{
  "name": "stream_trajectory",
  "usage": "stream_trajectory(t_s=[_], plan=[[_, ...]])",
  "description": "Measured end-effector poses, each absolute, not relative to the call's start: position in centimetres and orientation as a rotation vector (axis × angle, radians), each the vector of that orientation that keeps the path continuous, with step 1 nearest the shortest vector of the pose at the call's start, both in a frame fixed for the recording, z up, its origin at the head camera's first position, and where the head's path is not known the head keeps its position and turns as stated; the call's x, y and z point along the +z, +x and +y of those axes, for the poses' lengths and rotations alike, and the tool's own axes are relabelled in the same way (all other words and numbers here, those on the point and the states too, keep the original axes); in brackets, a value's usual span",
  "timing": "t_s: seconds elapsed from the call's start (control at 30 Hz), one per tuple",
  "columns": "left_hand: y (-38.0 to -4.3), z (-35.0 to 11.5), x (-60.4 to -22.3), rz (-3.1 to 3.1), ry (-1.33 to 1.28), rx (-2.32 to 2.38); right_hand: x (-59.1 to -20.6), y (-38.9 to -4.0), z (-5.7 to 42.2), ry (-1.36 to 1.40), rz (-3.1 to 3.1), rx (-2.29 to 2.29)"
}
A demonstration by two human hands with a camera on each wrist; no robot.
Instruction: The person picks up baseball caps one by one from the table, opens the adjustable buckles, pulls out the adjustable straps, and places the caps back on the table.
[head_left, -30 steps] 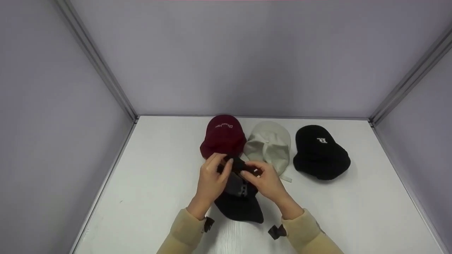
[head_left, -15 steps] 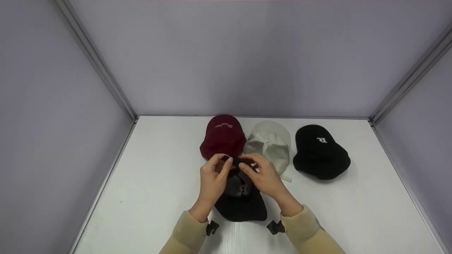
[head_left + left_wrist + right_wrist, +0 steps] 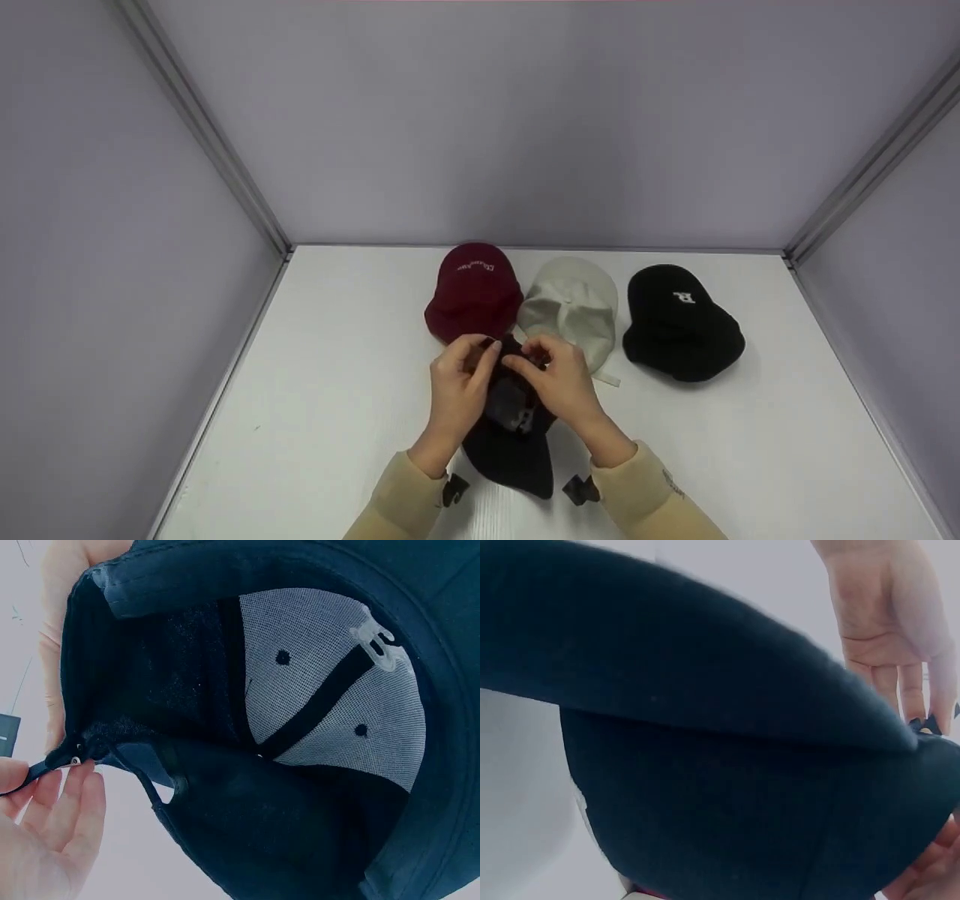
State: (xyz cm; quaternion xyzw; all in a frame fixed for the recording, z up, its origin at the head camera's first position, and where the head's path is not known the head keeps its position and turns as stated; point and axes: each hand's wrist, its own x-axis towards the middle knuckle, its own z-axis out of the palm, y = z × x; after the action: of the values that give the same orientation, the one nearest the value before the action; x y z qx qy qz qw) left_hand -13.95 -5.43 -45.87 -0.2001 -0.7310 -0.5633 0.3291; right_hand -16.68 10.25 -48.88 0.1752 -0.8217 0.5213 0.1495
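Observation:
A black baseball cap [image 3: 510, 457] is between my two hands, brim toward me, its hollow inside facing up. My left hand [image 3: 457, 382] pinches the back edge of the cap from the left. From the right, my right hand [image 3: 562, 382] pinches the same back part, thumb and fingers bent. The left wrist view shows the inside with its pale mesh lining [image 3: 300, 675], and a thin back strap [image 3: 64, 757] held in fingertips at the cap's opening. In the right wrist view the cap's dark outside [image 3: 720, 787] fills most of the picture and hides some of the fingers.
A red cap [image 3: 474, 292] with white lettering lies just beyond my hands. Beside it is a cream cap [image 3: 574, 292] with a loose strap end. Another black cap [image 3: 675, 330] with a white letter sits farther right. Pale walls [image 3: 480, 120] enclose the white table [image 3: 330, 360].
Both hands have shifted slightly toward me, and their fingertips have drawn closer together at the cap's back. The cap has turned a little, its brim tip now nearer me.

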Motion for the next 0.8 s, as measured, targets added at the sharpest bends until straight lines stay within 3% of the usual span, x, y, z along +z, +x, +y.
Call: stream_trajectory(t_s=[0.8], plan=[[-14.1, -6.7, -46.0, -1.906, -0.249, -1.794, -48.9, -16.8, 11.8, 0.747, -2.333, 1.425]])
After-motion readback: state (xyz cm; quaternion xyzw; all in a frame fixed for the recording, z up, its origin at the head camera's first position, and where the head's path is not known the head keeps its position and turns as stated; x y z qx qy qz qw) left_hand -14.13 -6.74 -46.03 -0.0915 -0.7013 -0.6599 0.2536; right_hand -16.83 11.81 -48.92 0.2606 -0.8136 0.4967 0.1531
